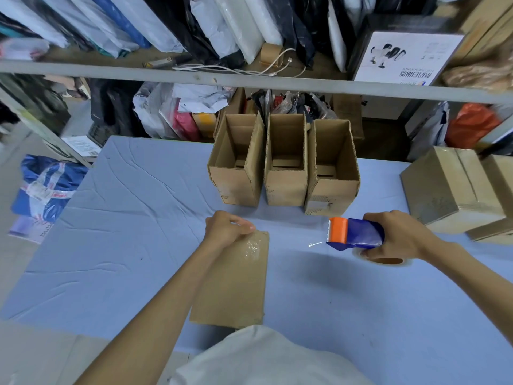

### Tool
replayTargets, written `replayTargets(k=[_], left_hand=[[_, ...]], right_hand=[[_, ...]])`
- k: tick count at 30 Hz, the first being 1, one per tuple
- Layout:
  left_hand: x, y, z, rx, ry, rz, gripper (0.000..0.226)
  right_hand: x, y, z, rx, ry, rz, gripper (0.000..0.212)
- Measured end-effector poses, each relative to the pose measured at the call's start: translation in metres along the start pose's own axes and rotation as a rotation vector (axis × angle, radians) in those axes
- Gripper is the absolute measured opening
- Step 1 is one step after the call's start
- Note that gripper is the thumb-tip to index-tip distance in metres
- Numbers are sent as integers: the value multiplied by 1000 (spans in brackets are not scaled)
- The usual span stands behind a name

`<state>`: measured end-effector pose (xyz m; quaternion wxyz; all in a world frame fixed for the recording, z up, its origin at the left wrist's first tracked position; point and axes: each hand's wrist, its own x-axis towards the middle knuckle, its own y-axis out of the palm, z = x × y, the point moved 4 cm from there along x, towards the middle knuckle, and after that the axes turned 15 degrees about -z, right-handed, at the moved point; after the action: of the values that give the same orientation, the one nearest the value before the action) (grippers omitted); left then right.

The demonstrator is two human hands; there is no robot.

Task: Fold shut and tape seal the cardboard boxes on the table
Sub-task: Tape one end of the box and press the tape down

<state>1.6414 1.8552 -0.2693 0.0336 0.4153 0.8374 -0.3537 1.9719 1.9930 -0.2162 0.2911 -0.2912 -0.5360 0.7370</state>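
**Item 1, closed box** point(236, 284): plain brown cardboard with its flaps folded flat and its long side running away from the person. A crinkled patch of clear tape point(251, 249) glints near its far end. It lies on the blue-covered table point(125, 218), directly in front of the person's white shirt. The left forearm crosses its near-left part and hides that edge.

**Item 2, left hand** point(226, 229): at the far end of the closed box, fingers curled over that edge and gripping it.

**Item 3, right hand** point(399, 238): well to the right of the closed box, wrapped round a tape dispenser point(354, 233). The dispenser has a blue body and an orange toothed cutter facing the box. Its tape roll point(387, 261) shows beneath the hand. Dispenser and box are apart.

**Item 4, row of three beyond the closed box**: left open box point(236, 173), middle open box point(286, 173) and right open box point(333, 176). All stand upright with flaps raised, close side by side.

**Item 5, sealed boxes** point(449, 190): far right of the closed box, with glossy taped tops.

**Item 6, shelf rail** point(166, 73): beyond the open boxes, carrying bagged goods, a white cable point(274, 65) and a white printed carton point(405, 56).

**Item 7, blue parcel** point(47, 184): far left of the closed box, off the table.
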Motion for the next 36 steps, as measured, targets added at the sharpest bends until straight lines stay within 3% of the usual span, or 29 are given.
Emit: replayTargets(k=[27, 28, 31, 32, 36], left_hand=[[-5, 7, 7, 143, 130, -104, 12], [-5, 7, 8, 126, 128, -114, 19], [-3, 3, 8, 94, 26, -18, 75], [-2, 3, 6, 97, -3, 19, 83], [-6, 5, 1, 94, 10, -86, 72]], right_hand=[[1, 6, -1, -27, 20, 34, 62], [1, 6, -1, -29, 20, 34, 62], [0, 7, -1, -33, 28, 34, 63], [0, 7, -1, -35, 29, 33, 63], [-1, 7, 1, -42, 34, 45, 64]])
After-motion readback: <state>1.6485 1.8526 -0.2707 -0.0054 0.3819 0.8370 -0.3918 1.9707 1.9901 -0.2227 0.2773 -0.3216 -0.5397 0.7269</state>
